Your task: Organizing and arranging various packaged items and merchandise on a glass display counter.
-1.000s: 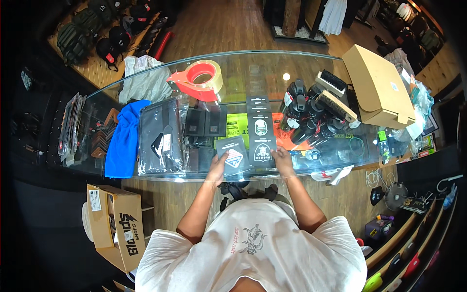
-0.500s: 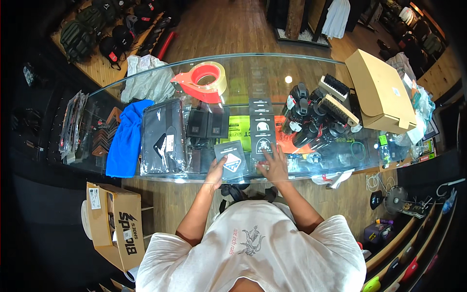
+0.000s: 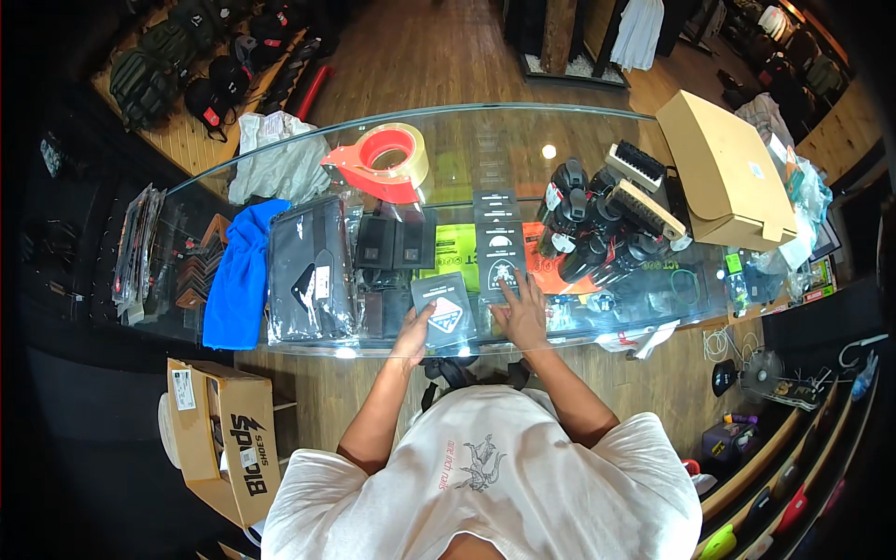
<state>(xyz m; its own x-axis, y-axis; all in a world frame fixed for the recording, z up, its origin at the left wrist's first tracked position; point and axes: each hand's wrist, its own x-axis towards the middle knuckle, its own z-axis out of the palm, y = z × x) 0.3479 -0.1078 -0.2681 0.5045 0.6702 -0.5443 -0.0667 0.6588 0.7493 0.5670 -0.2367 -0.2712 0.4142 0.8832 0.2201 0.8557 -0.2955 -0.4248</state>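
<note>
On the glass counter (image 3: 280, 168), the left hand (image 3: 413, 334) gripped a small dark packet (image 3: 446, 313) at its near edge, fingers closed on it. The right hand (image 3: 521, 313) lay flat, fingers spread, on a dark card (image 3: 501, 259) just beside. A red tape dispenser (image 3: 378, 161), blue cloth (image 3: 238, 271) and cardboard box (image 3: 723, 168) occupied the counter; wooden flooring (image 3: 439, 56) lay beyond.

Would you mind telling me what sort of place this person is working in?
Probably a shop selling outdoor or tactical gear. A glass display counter holds packaged goods, backpacks and helmets sit on the floor behind it, and a tape dispenser and cardboard box suggest packing.
</note>
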